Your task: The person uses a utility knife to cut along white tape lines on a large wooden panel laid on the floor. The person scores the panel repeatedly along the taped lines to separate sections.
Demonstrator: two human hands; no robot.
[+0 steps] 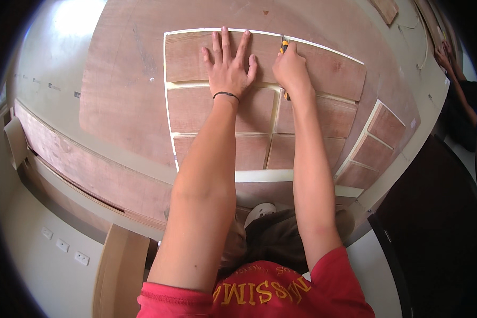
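Observation:
My left hand [229, 71] lies flat with its fingers spread on a long reddish-brown plywood panel [328, 71], fingertips at the panel's far edge. My right hand [292, 69] is closed around a yellow and black utility knife [285, 45]. The knife's tip end points away from me at the same far edge, where a white sheet [259, 176] shows as a thin border. Nearer to me, several smaller plywood pieces [312, 117] lie on that sheet with pale gaps between them. My forearms hide parts of these pieces.
A large plywood board [119, 79] lies beneath the work. To the right, a second white-edged set of small plywood pieces [387, 126] lies on it. Another person's arms [453, 71] show at the far right. A dark panel [434, 222] stands lower right, and a curved wooden piece [124, 265] lower left.

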